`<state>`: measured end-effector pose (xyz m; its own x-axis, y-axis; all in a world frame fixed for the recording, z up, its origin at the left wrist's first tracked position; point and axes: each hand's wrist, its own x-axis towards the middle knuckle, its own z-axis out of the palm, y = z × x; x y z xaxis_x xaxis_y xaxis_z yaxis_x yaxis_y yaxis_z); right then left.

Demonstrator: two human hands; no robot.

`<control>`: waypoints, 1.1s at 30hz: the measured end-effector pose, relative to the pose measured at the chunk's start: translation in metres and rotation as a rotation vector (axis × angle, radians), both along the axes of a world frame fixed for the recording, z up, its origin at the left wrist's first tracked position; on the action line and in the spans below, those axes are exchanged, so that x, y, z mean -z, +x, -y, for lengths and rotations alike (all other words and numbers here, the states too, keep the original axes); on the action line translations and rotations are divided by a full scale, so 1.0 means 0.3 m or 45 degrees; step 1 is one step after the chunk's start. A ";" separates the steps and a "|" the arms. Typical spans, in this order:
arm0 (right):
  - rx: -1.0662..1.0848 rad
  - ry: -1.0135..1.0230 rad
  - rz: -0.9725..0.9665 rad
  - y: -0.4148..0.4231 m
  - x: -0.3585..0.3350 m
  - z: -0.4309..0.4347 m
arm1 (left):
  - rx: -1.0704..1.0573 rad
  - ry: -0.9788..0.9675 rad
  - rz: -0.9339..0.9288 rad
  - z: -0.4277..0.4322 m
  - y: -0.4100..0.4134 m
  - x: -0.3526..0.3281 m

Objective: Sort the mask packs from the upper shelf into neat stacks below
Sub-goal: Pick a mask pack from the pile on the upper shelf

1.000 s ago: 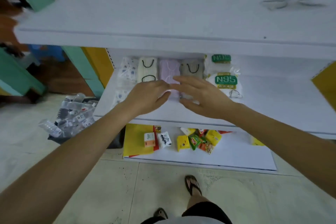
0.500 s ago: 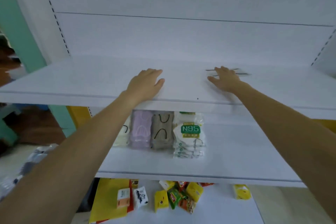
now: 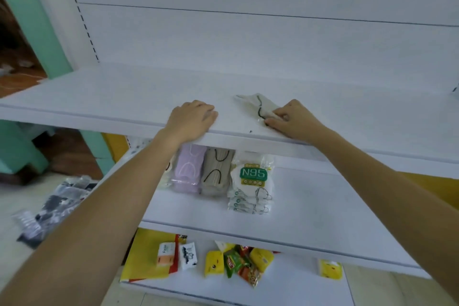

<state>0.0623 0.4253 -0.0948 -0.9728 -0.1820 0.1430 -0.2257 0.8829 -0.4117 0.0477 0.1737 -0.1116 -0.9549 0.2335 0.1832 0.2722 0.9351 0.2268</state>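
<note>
In front of the person, a white back panel [image 3: 248, 40] rises behind three white shelves. The upper shelf [image 3: 99, 92] runs the full width at about hand height. The middle shelf [image 3: 323, 206] lies below it, and the bottom shelf [image 3: 298, 285] sits lowest, near the floor. Both bare forearms reach up from the lower corners to the front edge of the upper shelf.

On the floor to the left lies a blurred clear bag [image 3: 54, 206] of dark items. A yellow sheet [image 3: 141, 261] covers the left end of the bottom shelf.

On the middle shelf, side by side and partly hidden under the upper shelf's lip, stand the sorted stacks. The N95 stack [image 3: 252, 181] is on the right, the beige stack [image 3: 217, 174] touches its left side, and the lilac stack [image 3: 187, 174] comes next. A pale stack beyond that is mostly hidden behind the left forearm.

The left hand [image 3: 191, 119] rests palm down on the upper shelf's front edge, fingers loosely bent, grasping nothing. The right hand [image 3: 293, 119] pinches the near corner of a cream mask pack [image 3: 258, 107] with a dark ear loop. The pack lies flat on the upper shelf, between the two hands.

Small snack packets [image 3: 236, 262] lie in a loose cluster on the bottom shelf.
</note>
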 end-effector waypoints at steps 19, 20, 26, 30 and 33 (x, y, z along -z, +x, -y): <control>-0.132 -0.878 0.292 0.403 0.436 0.788 | -0.114 1.176 0.073 0.478 0.418 0.291; -0.063 -0.863 0.324 0.418 0.487 0.817 | -0.149 1.110 0.124 0.495 0.428 0.346; 0.312 -0.871 0.499 0.419 0.701 0.836 | -0.154 0.836 0.692 0.488 0.406 0.585; 0.443 -0.865 0.424 0.299 0.718 0.745 | -0.207 0.801 0.591 0.401 0.288 0.617; 0.452 -0.758 0.337 0.175 0.744 0.664 | -0.168 0.749 0.549 0.311 0.155 0.631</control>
<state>0.1148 0.2261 -0.3179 -0.9743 0.1851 -0.1285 0.2053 0.4944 -0.8446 0.0942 0.0804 -0.3008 -0.9837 0.0907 -0.1553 -0.0608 0.6448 0.7619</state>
